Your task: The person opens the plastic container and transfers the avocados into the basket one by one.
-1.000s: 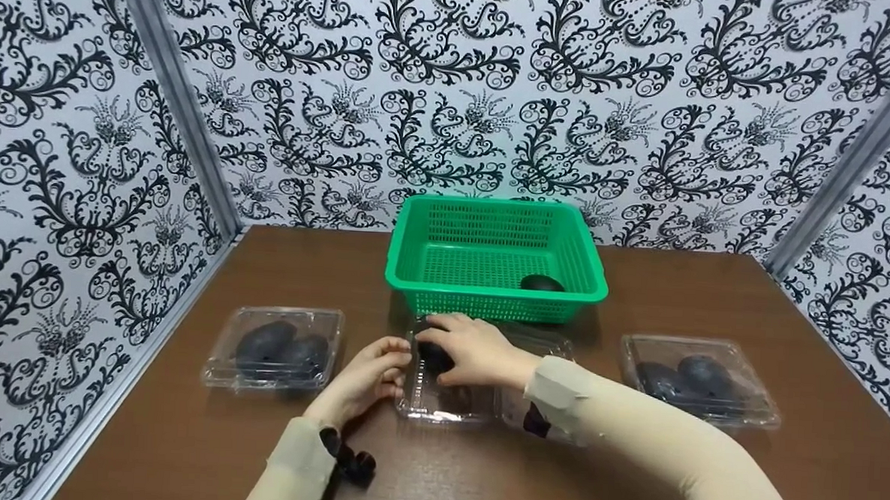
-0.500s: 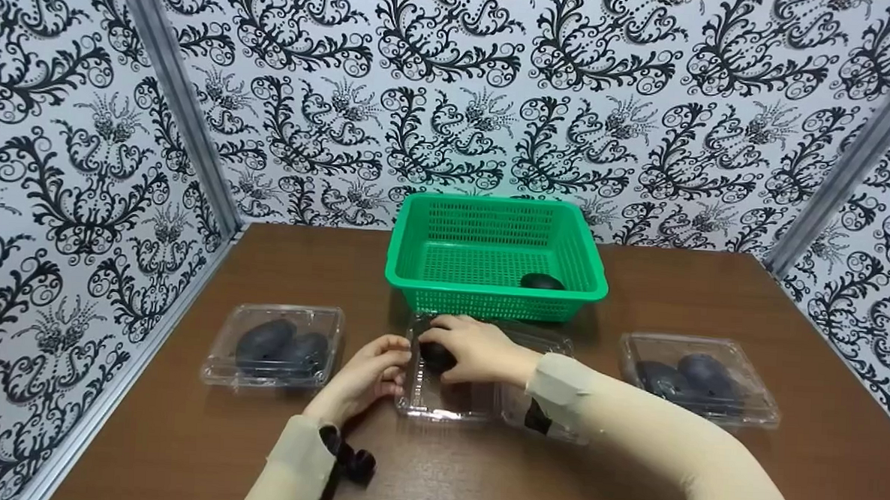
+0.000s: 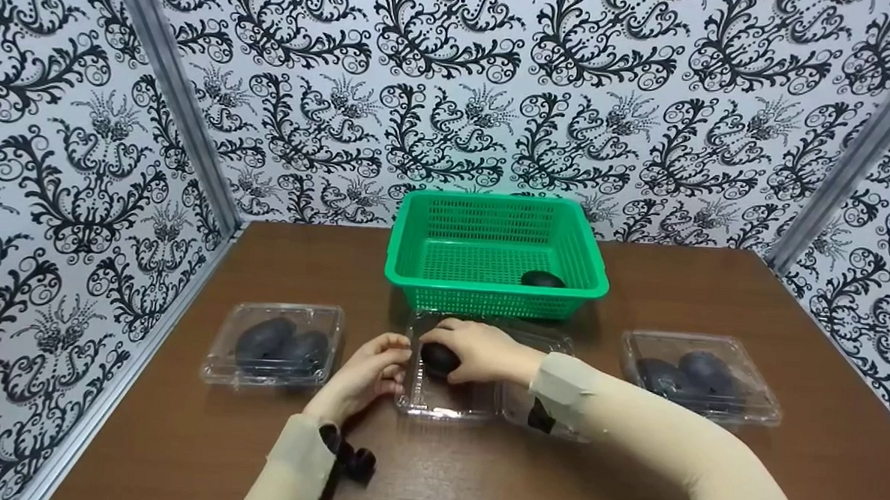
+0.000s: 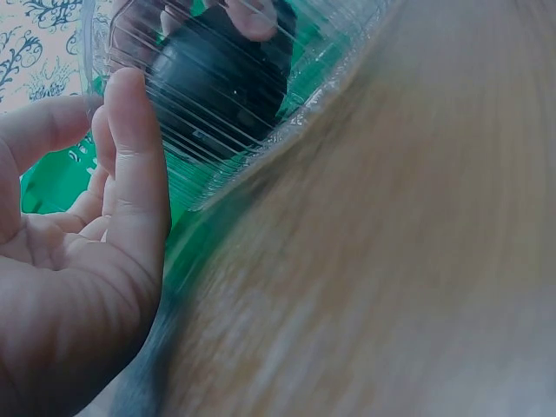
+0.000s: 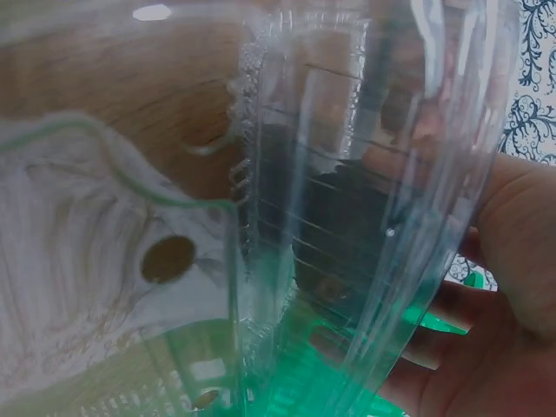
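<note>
My right hand (image 3: 485, 353) grips a dark, egg-shaped avocado (image 3: 440, 360) inside the base of an open clear plastic clamshell (image 3: 438, 404). Through the plastic in the left wrist view, the dark avocado (image 4: 217, 78) shows with fingertips on top of it. The right wrist view has the right hand (image 5: 512, 261) partly behind clear plastic, around the dark shape. At the clamshell's left side, my left hand (image 3: 368, 371) pinches the rim with curled fingers; the left wrist view shows its thumb (image 4: 135, 165) against the wall. The clamshell's lid (image 3: 554, 337) lies folded out rightward, partly under the right forearm.
Behind the clamshell stands a green basket (image 3: 496, 288) with one dark avocado (image 3: 543, 279) inside. Closed clear packs, each with dark avocados, lie at left (image 3: 272, 345) and right (image 3: 701, 378). Patterned walls enclose the brown table (image 3: 435, 475) at the back and sides.
The right hand and its avocado have shifted slightly right and toward the near side of the clamshell, so more of the avocado shows. The left hand has stayed at the rim.
</note>
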{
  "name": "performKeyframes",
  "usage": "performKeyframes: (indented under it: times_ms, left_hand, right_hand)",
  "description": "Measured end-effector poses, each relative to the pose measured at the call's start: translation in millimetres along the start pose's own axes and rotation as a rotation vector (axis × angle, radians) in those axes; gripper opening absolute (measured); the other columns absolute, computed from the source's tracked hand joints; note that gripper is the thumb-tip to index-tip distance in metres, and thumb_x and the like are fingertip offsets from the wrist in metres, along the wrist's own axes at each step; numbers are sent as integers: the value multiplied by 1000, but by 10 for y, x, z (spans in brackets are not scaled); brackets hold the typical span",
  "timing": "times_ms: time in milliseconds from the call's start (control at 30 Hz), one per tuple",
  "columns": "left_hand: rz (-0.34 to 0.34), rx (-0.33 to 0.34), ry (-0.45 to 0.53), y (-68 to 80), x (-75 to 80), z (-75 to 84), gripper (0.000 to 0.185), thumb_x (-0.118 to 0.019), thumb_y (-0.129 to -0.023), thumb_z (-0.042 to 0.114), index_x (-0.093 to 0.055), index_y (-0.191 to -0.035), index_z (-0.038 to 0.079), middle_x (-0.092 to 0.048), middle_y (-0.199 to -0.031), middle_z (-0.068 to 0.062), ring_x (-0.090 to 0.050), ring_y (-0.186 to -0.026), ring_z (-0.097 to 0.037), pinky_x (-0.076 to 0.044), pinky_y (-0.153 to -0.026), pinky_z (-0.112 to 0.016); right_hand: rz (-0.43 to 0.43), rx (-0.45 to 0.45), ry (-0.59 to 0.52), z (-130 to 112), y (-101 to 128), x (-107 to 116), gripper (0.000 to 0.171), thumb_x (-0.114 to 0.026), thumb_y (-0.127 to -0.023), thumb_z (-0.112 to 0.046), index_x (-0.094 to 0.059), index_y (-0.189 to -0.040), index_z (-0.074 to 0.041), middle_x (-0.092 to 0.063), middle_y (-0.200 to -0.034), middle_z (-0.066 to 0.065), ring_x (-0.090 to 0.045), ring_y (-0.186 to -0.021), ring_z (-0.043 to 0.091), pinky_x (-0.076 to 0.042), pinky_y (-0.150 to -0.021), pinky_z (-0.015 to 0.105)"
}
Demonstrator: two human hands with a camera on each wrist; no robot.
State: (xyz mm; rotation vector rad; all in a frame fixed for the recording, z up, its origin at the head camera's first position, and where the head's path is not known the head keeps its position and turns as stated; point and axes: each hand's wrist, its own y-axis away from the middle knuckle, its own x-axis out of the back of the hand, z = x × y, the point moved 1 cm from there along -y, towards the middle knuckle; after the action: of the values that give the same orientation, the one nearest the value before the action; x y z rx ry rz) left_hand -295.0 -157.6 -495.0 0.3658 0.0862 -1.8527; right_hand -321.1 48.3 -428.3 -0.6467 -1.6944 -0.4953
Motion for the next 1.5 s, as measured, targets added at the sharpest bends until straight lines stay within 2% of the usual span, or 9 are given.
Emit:
performKeyframes:
  times_ms: [367, 933, 1267, 1500]
  left_hand:
    - [7, 3, -10, -15, 1, -14, 20, -57, -93, 7, -48, -111, 5, -49, -84, -1, -47, -60, -9, -49, -51, -20]
    - [14, -3, -18, -3, 7, -10, 23, -59, -92, 7, -48, -112, 4, -49, -85, -3, -48, -59, -8, -49, -51, -19]
    - [9, 0, -24, 7, 7, -5, 22, -59, -93, 8, -47, -111, 5, -48, -85, -3, -48, -62, -9, -49, -53, -20]
    - [14, 1, -23, 2, -1, 2, 23, -59, -92, 8, -47, -111, 5, -48, -86, -3, -48, -62, -10, -49, -53, -21]
  right_hand:
    - [-33, 1, -8, -2, 19, 23, 67, -82, -70, -16, -58, -132, -21, -57, -126, 6, -58, -108, 24, -52, -85, 41]
    - [-34, 52, 2, -41, 77, 66, 67, -82, -69, -15, -58, -131, -17, -58, -121, 7, -58, -106, 23, -52, -87, 39]
    - [-5, 109, -7, -47, 100, 166, 64, -81, -70, -14, -58, -130, -15, -59, -119, 6, -58, -105, 20, -51, -88, 34]
    - [-1, 80, -30, -38, 93, 308, 62, -80, -72, -14, -58, -130, -15, -59, -121, 5, -56, -106, 18, -51, -88, 34]
